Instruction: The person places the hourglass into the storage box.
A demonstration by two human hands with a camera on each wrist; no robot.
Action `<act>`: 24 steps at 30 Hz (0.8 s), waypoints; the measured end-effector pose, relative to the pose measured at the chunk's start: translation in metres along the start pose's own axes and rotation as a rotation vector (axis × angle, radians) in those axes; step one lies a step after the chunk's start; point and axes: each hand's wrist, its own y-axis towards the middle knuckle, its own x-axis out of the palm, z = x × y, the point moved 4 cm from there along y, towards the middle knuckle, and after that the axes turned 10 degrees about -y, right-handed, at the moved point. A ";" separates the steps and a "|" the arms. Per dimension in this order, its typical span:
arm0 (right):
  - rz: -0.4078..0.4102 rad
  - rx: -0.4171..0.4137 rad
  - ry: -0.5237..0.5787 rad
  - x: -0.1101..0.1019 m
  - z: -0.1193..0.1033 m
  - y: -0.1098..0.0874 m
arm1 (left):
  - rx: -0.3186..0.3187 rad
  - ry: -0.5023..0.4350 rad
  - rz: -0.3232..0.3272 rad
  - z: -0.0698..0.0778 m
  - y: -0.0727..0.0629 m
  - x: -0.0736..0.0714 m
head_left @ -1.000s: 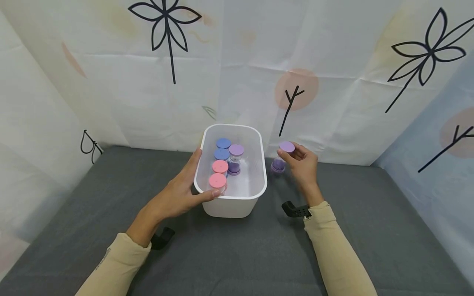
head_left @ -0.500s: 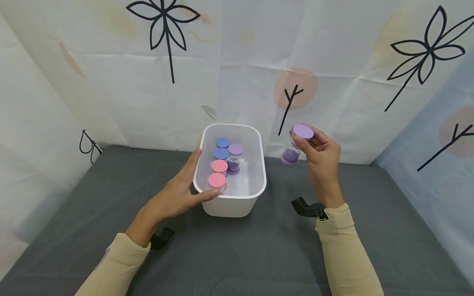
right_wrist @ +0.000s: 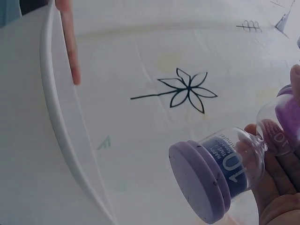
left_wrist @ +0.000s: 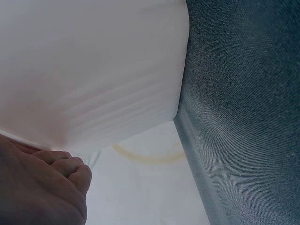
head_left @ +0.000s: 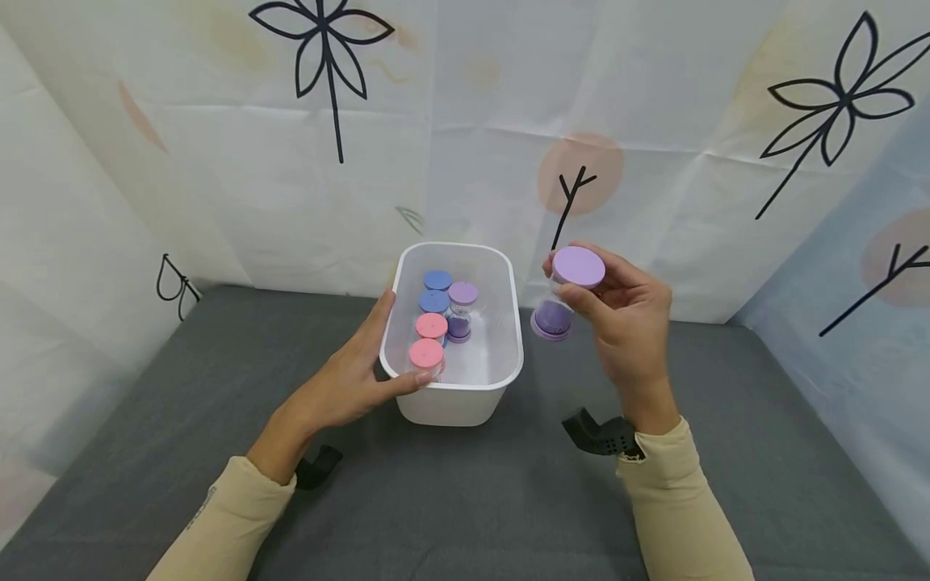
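Observation:
My right hand (head_left: 635, 327) holds a purple-capped sand timer (head_left: 554, 317) by its upper end, raised to the right of a white plastic tub (head_left: 497, 379). "10 minutes" is printed on the clear bulb (right_wrist: 229, 161) in the right wrist view, and purple sand shows in the glass. With the thumb over the front rim and the fingers along the left side, my left hand (head_left: 341, 383) grips the tub. Inside stand blue-capped timers (head_left: 434, 301), pink-capped timers (head_left: 426, 353) and one purple-capped timer (head_left: 462, 294). In the left wrist view, my left fingers (left_wrist: 68, 166) touch the tub's rim.
A dark grey cloth (head_left: 450, 500) covers the table. Behind and at both sides hangs a pale printed fabric (head_left: 479, 177) with flower drawings. The tub stands near the back edge. Each wrist wears a black strap device (head_left: 599, 432).
My right hand has lifted the purple sand timer off the table, first up and right, then slightly back left and lower. The left hand and the tub have stayed in place.

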 end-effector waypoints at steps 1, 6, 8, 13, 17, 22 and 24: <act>-0.011 -0.007 -0.005 0.004 -0.001 -0.001 | -0.002 -0.001 -0.001 0.000 0.000 0.000; -0.073 -0.033 -0.016 0.021 -0.001 -0.007 | -0.010 0.001 0.000 0.001 0.000 0.000; -0.089 -0.038 -0.021 0.027 0.002 -0.010 | -0.006 0.000 -0.001 0.001 0.000 0.000; -0.114 -0.031 -0.057 0.041 0.014 -0.017 | 0.004 0.003 0.005 -0.009 0.002 0.000; -0.146 0.012 -0.117 0.049 0.028 -0.022 | 0.003 0.032 0.013 -0.027 0.004 0.000; -0.234 0.100 -0.176 0.058 0.044 -0.026 | 0.005 0.045 0.016 -0.040 0.005 0.000; -0.282 0.142 -0.199 0.060 0.048 -0.027 | 0.000 0.044 0.017 -0.041 0.005 0.000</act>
